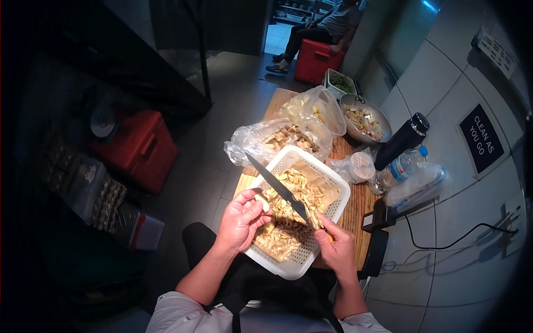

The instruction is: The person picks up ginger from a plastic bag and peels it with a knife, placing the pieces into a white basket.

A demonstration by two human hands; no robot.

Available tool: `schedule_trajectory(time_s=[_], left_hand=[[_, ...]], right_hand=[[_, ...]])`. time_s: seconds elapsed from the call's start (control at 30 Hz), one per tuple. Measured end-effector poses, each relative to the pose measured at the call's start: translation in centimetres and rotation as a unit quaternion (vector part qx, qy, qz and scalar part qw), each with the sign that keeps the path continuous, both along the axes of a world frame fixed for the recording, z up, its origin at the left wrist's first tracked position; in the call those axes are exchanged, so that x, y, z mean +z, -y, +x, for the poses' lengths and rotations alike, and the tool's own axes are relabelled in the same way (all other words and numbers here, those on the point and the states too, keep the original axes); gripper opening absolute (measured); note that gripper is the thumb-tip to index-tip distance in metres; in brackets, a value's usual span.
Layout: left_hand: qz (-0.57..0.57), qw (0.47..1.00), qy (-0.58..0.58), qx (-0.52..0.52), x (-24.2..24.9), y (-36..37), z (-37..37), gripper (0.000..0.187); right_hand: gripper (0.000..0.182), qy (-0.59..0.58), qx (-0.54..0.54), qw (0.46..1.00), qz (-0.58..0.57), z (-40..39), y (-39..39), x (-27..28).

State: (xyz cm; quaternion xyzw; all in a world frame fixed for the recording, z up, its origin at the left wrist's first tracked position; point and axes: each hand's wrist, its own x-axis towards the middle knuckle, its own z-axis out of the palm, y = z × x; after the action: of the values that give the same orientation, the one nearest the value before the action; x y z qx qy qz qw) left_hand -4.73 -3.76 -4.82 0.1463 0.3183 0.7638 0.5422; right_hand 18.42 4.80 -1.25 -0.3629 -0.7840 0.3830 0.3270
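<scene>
The left hand [241, 217] is curled over the near left rim of a white slotted basket [333, 180], its fingers [256, 206] bent round a small pale piece [264, 203] pinched at their tips; what the piece is cannot be told. The right hand [335, 248] is closed in a fist round the handle of a long knife [277, 186], the handle itself hidden inside the grip. The blade runs up and to the left from those fingers, crossing above the basket, and its tip ends beyond the left fingertips, over the basket's far left rim.

Under both sets of fingers the basket holds a heap of pale peelings [288, 219] lying on brown paper. The basket rests on a wooden table [355, 213] and overhangs its near edge.

Beyond the knife tip lie two clear plastic bags [252, 143] with more pale pieces inside, then a metal bowl [377, 114] of chopped vegetables. To the right of the right fingers, past the basket, stand a small lidded plastic tub [362, 165], a black flask [401, 141] and a water bottle [401, 168] lying on its side.

Far off, another person [327, 25] sits on a red box [315, 60]
</scene>
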Motion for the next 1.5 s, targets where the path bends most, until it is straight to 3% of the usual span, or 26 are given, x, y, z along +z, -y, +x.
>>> schedule_trajectory(time_s=[0.33, 0.5, 0.6, 0.9, 1.5], left_hand=[[0.060, 0.997, -0.043, 0.033, 0.8, -1.8, -0.6, 0.027], [0.022, 0.999, 0.008, 0.037, 2.1, -2.7, -0.5, 0.043], [0.088, 0.995, 0.040, 0.035, 1.8, -3.0, -0.4, 0.044], [0.102, 0.992, 0.060, 0.032, 1.7, -3.0, -0.3, 0.045], [0.098, 0.994, 0.028, 0.047, 1.2, -3.0, -0.3, 0.044]], right_hand=[[0.045, 0.000, 0.014, 0.999, 0.032, -0.1, 0.3, 0.1], [0.046, 0.021, 0.016, 0.999, 0.035, -0.1, 0.7, 0.8], [0.048, 0.016, 0.024, 0.996, 0.087, -0.3, 0.7, 0.3], [0.050, 0.076, 0.004, 0.986, 0.145, -0.4, 0.7, -0.2], [0.052, 0.079, -0.016, 0.985, 0.151, -0.7, 0.7, -0.3]])
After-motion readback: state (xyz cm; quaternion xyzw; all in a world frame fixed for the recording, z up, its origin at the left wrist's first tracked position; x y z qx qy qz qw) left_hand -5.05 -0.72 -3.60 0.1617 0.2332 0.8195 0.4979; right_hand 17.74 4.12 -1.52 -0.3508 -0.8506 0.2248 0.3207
